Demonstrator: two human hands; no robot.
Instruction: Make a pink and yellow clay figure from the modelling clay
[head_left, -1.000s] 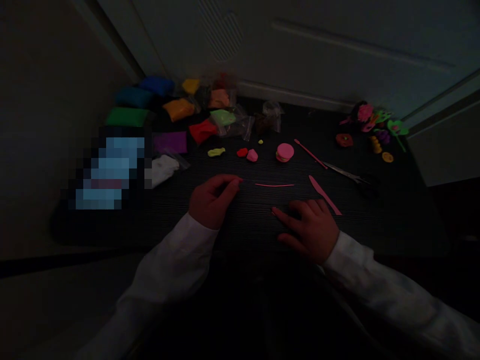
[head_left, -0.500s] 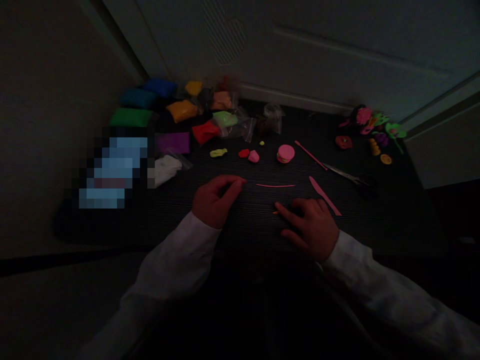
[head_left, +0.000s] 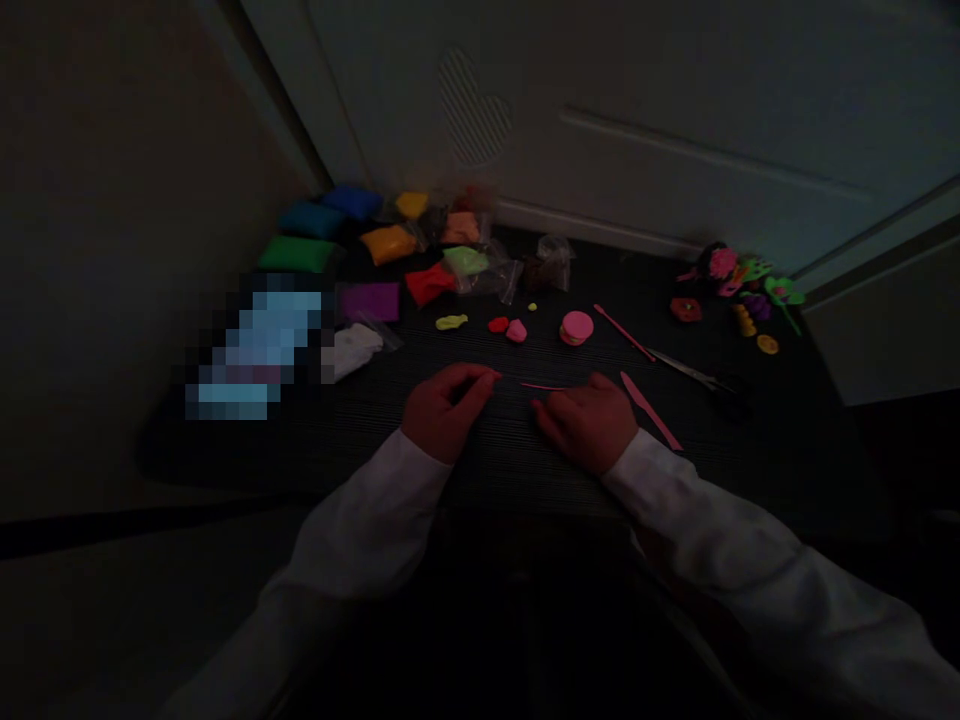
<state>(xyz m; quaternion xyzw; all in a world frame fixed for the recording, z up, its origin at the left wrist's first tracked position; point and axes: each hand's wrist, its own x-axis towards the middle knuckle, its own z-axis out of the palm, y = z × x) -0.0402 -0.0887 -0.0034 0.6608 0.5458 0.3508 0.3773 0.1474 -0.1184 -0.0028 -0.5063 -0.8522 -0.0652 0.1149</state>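
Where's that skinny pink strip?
In the head view, the thin pink strip lies centrally on the dark table, between the left hand and the right hand, which hides its right end.

Pink strand (head_left: 541,386) (thin) by right hand (head_left: 586,422)

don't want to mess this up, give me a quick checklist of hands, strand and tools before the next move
1. Left hand gripping something: cannot tell; thumb and forefinger are close together, but the fingertips are too dark to read.
2. Pink strand fully visible: not ok; the right hand hides its right end.
3. Right hand touching the strand: cannot tell.
4. Scissors lying well clear of the hands: ok.
5. Pink knife lying on the table: ok.
6. Light good enough for fine detail: not ok; very dim.
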